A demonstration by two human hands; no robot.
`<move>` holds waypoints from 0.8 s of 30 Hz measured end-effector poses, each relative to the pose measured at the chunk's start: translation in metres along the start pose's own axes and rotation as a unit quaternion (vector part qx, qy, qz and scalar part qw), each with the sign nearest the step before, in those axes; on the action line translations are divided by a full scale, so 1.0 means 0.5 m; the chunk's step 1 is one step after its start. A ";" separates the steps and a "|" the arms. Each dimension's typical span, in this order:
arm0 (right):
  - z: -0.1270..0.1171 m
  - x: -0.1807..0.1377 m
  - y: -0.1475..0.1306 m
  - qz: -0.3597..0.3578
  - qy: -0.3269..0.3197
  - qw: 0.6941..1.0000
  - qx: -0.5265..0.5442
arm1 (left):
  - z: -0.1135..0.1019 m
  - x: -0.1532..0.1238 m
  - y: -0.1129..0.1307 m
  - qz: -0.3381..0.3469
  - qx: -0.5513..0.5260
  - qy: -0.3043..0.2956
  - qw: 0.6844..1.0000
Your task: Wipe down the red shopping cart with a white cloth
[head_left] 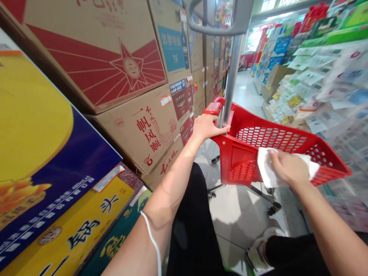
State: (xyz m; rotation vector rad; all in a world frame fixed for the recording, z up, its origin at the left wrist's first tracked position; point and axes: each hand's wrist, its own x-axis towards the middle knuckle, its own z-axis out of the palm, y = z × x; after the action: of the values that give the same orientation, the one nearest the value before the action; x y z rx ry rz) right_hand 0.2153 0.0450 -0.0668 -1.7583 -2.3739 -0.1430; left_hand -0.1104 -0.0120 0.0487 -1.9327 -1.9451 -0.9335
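A red plastic shopping cart (276,132) with a perforated basket stands in front of me on black casters. My left hand (208,126) is closed on its upper left corner, right by the upright metal pole (233,73); the thumb reaches across the pole's base. A white cloth (266,168), perhaps a paper wipe, is in my right hand (289,166). That hand presses it against the near side of the basket, below the rim, and the cloth's edges stick out on both sides of the fingers. Part of the basket's side is hidden behind hand and cloth.
Stacked cardboard cartons (138,134) line the left side, with a yellow box (86,226) low in front. Shelves of packaged goods (319,84) rise close on the right. A grey handle frame (218,30) crosses the top. The tiled aisle (244,94) runs ahead.
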 end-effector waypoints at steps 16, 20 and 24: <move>-0.047 0.002 -0.093 0.046 0.049 0.997 0.041 | 0.007 -0.006 0.051 -0.024 0.027 -0.001 0.999; -0.083 0.016 -0.231 -0.020 0.119 0.989 0.088 | 0.019 -0.005 0.076 -0.017 0.017 0.005 1.000; -0.065 0.020 -0.195 -0.064 0.118 0.988 0.083 | 0.021 0.005 0.060 -0.011 0.006 0.002 1.000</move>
State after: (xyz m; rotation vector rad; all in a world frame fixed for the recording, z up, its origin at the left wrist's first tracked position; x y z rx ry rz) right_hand 0.1224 0.0195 -0.0299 -1.4307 -2.2555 -0.1574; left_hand -0.0790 -0.0060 0.0501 -1.9055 -1.9700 -0.9275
